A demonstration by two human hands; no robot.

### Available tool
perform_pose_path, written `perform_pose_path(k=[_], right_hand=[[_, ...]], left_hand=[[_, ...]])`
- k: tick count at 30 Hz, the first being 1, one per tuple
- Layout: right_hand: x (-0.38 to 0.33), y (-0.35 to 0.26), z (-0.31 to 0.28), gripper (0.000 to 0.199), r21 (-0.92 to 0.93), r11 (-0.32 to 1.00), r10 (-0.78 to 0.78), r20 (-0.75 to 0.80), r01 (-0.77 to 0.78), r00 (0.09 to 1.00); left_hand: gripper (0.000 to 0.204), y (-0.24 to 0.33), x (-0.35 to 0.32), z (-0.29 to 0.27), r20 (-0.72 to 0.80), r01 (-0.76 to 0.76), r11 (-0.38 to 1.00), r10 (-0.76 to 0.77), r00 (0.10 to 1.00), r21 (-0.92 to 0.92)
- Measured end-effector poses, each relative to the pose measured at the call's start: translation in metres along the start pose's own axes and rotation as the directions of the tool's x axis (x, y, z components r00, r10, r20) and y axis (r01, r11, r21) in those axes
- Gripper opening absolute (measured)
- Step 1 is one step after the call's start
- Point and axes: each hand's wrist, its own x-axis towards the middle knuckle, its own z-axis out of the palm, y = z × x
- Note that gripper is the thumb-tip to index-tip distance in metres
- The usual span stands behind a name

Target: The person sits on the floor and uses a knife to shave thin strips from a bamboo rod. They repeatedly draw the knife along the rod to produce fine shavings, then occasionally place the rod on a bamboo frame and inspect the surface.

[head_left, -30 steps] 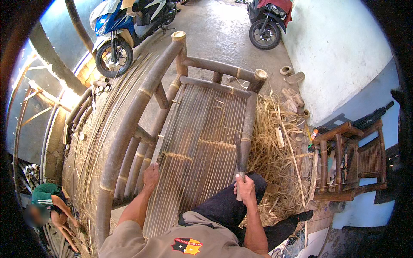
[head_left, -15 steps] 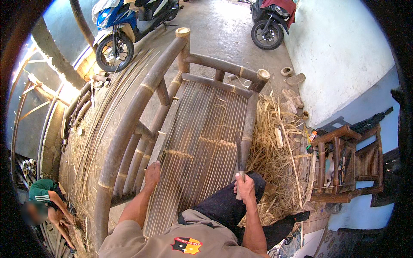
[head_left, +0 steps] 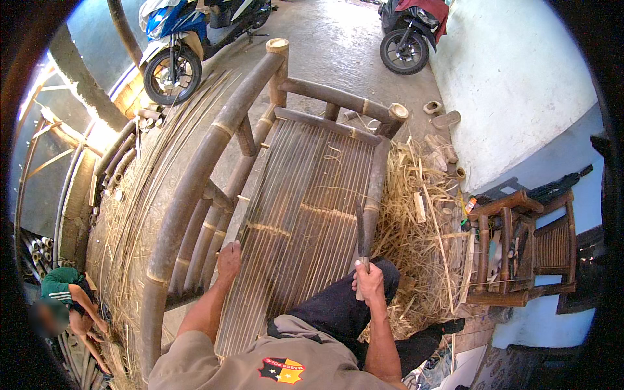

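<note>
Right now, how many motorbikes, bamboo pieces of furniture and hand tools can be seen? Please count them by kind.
Motorbikes: 2, a blue one and a dark one
Bamboo furniture: 2, a large bench and a small chair
Hand tools: 1, a blade in the right hand
Total: 5

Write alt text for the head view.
A person kneels on a bamboo bench, left hand flat on its slats, right hand gripping a long knife upright. Bamboo shavings lie to the right, near a small bamboo chair; two motorbikes stand beyond.
</note>
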Motion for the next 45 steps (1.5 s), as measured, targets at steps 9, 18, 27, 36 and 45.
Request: perform_pose_path(k=[9, 18, 27, 36, 45], right_hand=[[-0.002, -0.003, 0.0, 0.033, -0.027, 1.0, 0.01, -0.01, -0.01, 1.0], [-0.003, -0.002, -0.001, 0.033, -0.038, 0.999, -0.014, -0.005, 0.014, 1.0], [0.003, 0.004, 0.001, 0.033, -0.033, 0.999, -0.015, -0.007, 0.014, 1.0], [-0.001, -0.002, -0.001, 0.032, -0.052, 0.999, -0.013, 0.001, 0.013, 1.0], [0.0, -0.004, 0.002, 0.029, -0.062, 0.998, -0.011, -0.013, 0.01, 1.0]], left_hand=[[0.047, -0.001, -0.001, 0.0, 0.015, 0.017, 0.998, -0.017, 1.0, -0.055], [0.047, 0.003, 0.0, 0.002, -0.036, -0.067, 0.997, 0.069, 0.997, 0.049], [0.048, 0.025, -0.003, -0.016, 0.001, -0.127, 0.992, 0.127, 0.992, -0.011], [0.049, 0.039, 0.063, -0.017, -0.025, -0.136, 0.991, 0.136, 0.99, -0.005], [0.049, 0.005, 0.072, 0.012, -0.027, 0.119, 0.954, -0.116, 0.993, 0.276]])
